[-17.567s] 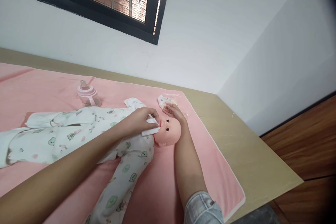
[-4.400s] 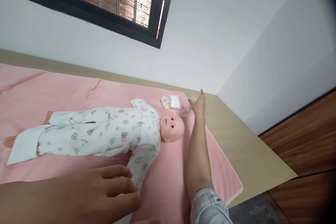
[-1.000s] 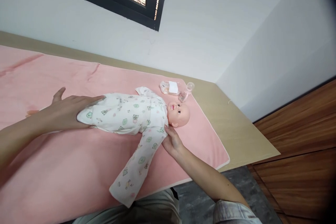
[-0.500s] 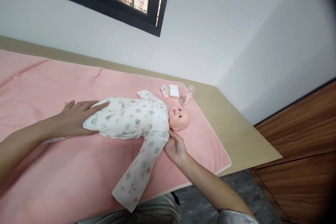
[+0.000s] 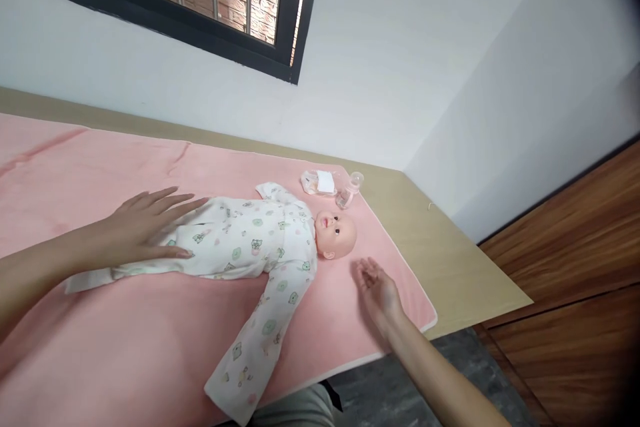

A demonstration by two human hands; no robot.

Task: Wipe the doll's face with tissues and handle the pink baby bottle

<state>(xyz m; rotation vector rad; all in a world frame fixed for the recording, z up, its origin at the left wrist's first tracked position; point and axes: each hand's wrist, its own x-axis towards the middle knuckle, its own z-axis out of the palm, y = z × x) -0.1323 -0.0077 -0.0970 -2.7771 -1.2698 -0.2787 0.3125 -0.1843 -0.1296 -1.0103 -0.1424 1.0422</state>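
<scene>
The person's left hand [image 5: 155, 227], at the left, is open with its fingers spread, palm down over the legs of a baby doll [image 5: 250, 233]; whether it presses on the cloth is hard to tell. The person's right hand [image 5: 381, 297], at the right, is loosely open, palm turned up and fingers slightly curled, near the doll's head but apart from it. Whether its back touches the blanket below cannot be told.

The doll lies on its back, head to the right and legs to the left, partly hidden by the left hand. It wears a white outfit printed with small green, grey and pink figures. One sleeve stretches to the near edge, the other toward the far side.

Just beyond the head lie a clear packet [image 5: 309, 181] with a flat white square [image 5: 326, 181] on it and, just right of that, a clear bottle [image 5: 349, 191] with a pale pink band. All rest on a pink blanket [image 5: 150, 347] with a white border, spread over a tan tabletop [image 5: 425, 233].

At the far side is a white wall [image 5: 360, 80] with a dark-framed window [image 5: 295, 27]; at the right, brown wood panels [image 5: 560, 240]. Dark grey floor [image 5: 415, 387] shows at the near right.
</scene>
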